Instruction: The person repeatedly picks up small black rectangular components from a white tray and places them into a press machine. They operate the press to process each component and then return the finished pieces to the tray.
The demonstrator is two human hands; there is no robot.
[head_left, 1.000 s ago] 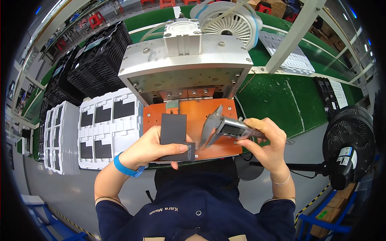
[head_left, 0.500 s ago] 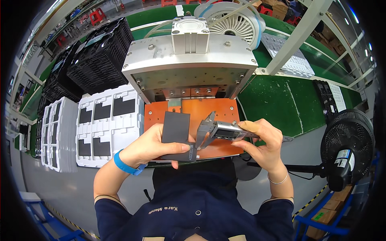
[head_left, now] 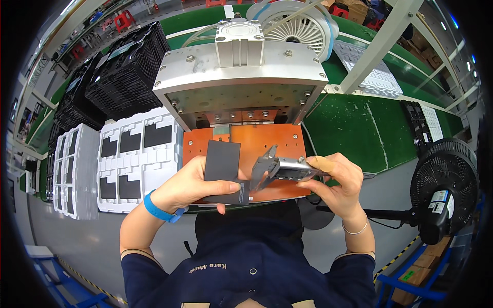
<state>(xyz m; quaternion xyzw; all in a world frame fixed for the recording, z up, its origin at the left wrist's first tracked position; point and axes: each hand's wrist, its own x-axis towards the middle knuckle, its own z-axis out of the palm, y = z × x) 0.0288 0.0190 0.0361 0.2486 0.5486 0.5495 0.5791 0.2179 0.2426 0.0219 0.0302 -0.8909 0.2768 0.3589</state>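
While both hands hover over the orange plate (head_left: 280, 142) of the metal press (head_left: 241, 84), L hand (head_left: 187, 180) has its fingers closed on a flat black L-shaped part (head_left: 222, 163), thumb on top by the foot. Part's up in the air, approx. over the plate's near-left; long axis runs away from the body, short foot poking out to the R at the near end. R hand (head_left: 336, 177) has thumb + fingers pinching a digital caliper (head_left: 291, 168), beam lying roughly L–R, i.e. across the part's long axis. Key relation: caliper jaws sit just R of that foot, tips angled down-left; contact or no contact, can't tell, ditto the jaw gap. L hand's obv. nearest the part, w/ the caliper between it and R hand. White tray (head_left: 154, 191) of similar black pcs off L, green counter (head_left: 354, 133) off R.
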